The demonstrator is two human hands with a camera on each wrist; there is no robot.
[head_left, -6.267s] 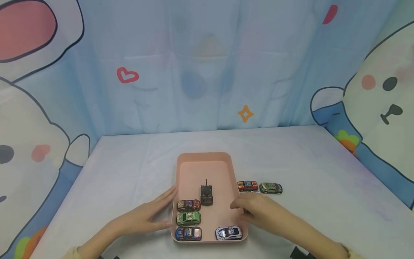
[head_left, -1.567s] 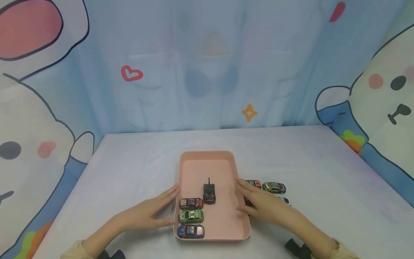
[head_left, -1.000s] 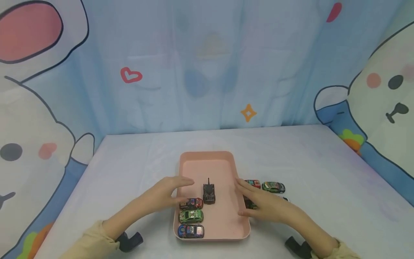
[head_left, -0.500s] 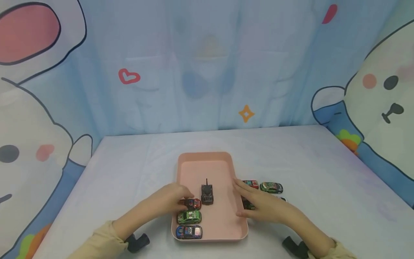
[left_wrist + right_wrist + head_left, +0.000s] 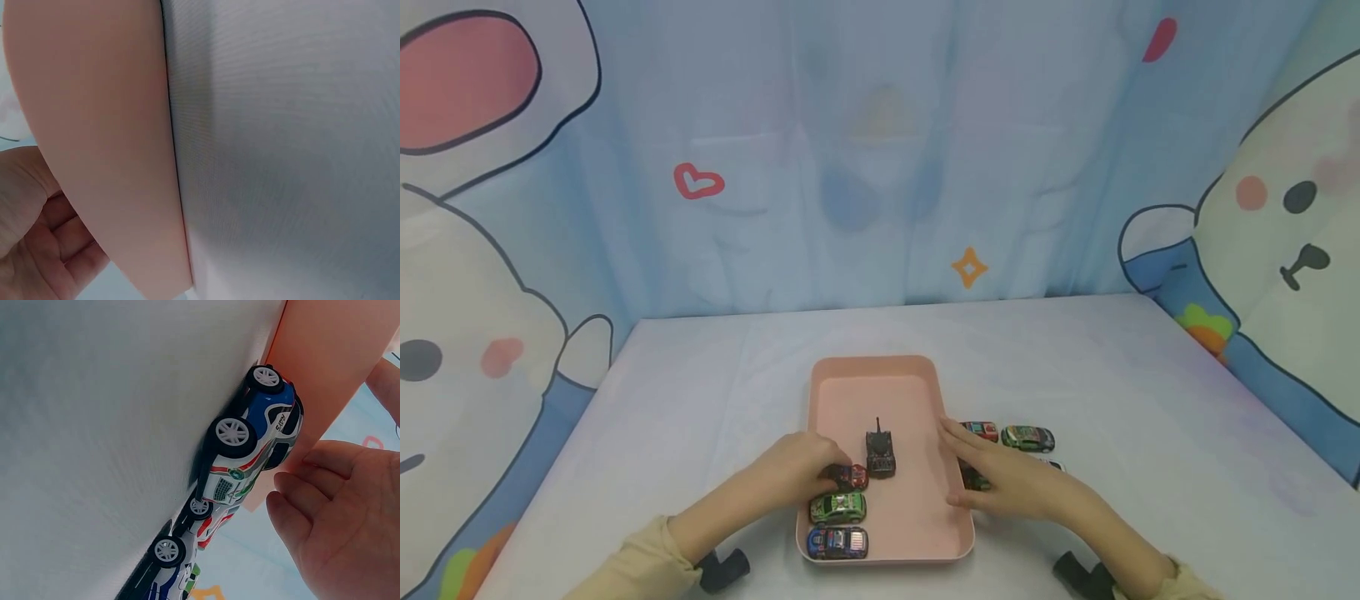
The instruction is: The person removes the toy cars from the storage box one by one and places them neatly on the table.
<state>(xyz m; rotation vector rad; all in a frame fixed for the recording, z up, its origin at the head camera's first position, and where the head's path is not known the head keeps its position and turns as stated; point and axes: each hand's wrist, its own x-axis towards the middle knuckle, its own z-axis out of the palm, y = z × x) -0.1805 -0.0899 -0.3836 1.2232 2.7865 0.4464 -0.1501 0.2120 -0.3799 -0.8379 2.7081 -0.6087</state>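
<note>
In the head view my left hand [image 5: 793, 468] reaches over the left rim of a pink tray [image 5: 917, 521]. Its thumb and fingers pinch a red toy car [image 5: 856, 477], whose left part they hide. Closer to me in the tray lie a green toy car [image 5: 837, 507] and a blue toy car [image 5: 837, 542]. A dark toy tank [image 5: 880, 454] stands right of the red one. My right hand [image 5: 1011, 482], fingers extended, rests its fingertips on the tray's right rim. The left wrist view shows curled fingers behind the tray wall [image 5: 112, 156].
Outside the tray, past my right hand, are a red toy car [image 5: 981, 430] and a dark green toy car [image 5: 1028, 438]. Others there are partly hidden by that hand. A white-and-blue toy car [image 5: 250, 434] stands against the tray's outer wall in the right wrist view.
The white car in the tray's front right corner has left it; a white car now shows beyond my right hand. My left hand moved from the left rim onto the red car.
</note>
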